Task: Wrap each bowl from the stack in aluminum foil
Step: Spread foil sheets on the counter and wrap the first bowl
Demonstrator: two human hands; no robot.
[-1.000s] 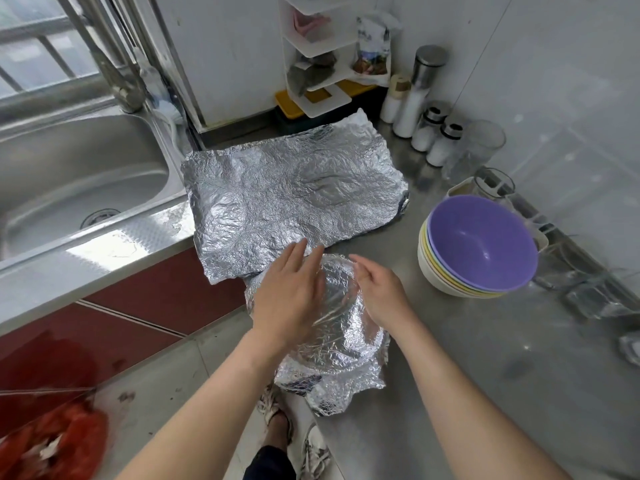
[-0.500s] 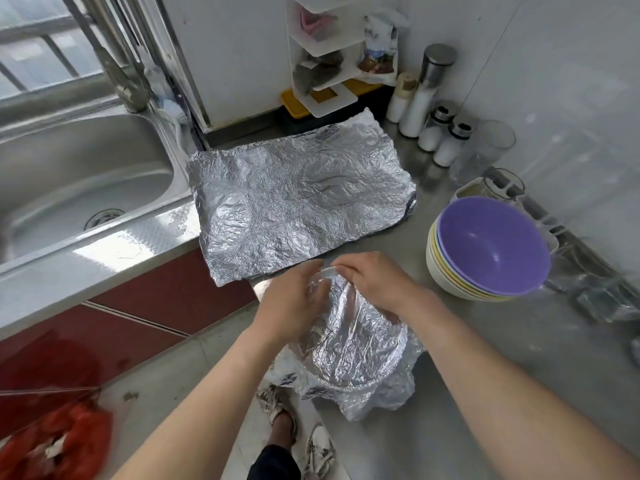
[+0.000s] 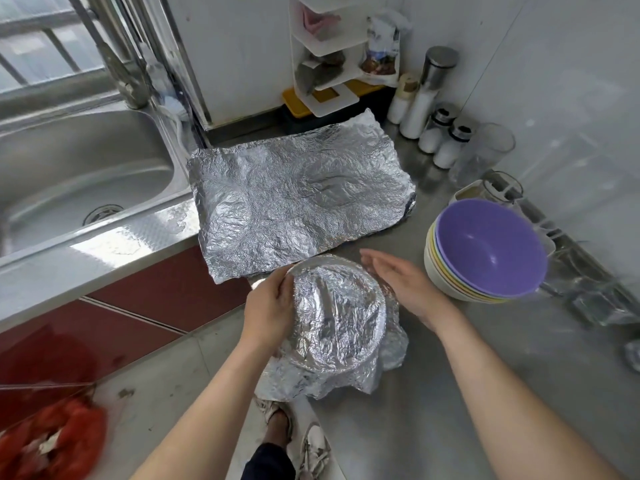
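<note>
A bowl covered in crinkled aluminum foil (image 3: 337,317) sits at the counter's front edge, with loose foil bunched around its base. My left hand (image 3: 268,306) grips the foil-covered rim on the left side. Flat against the bowl's right side lies my right hand (image 3: 401,282), fingers straight and together. Just behind the bowl a large flat sheet of foil (image 3: 294,199) is spread on the counter, partly overhanging the edge. A stack of bowls (image 3: 485,251), the top one purple, stands to the right.
A steel sink (image 3: 79,178) with a tap lies at the left. Salt shakers and bottles (image 3: 433,123), a glass (image 3: 485,154) and a white corner shelf (image 3: 332,57) line the back. The floor and my shoes show below the counter edge.
My right hand has slid from the top of the bowl to its right side. The left hand has shifted from the top to the left rim. The foil over the bowl looks smoother.
</note>
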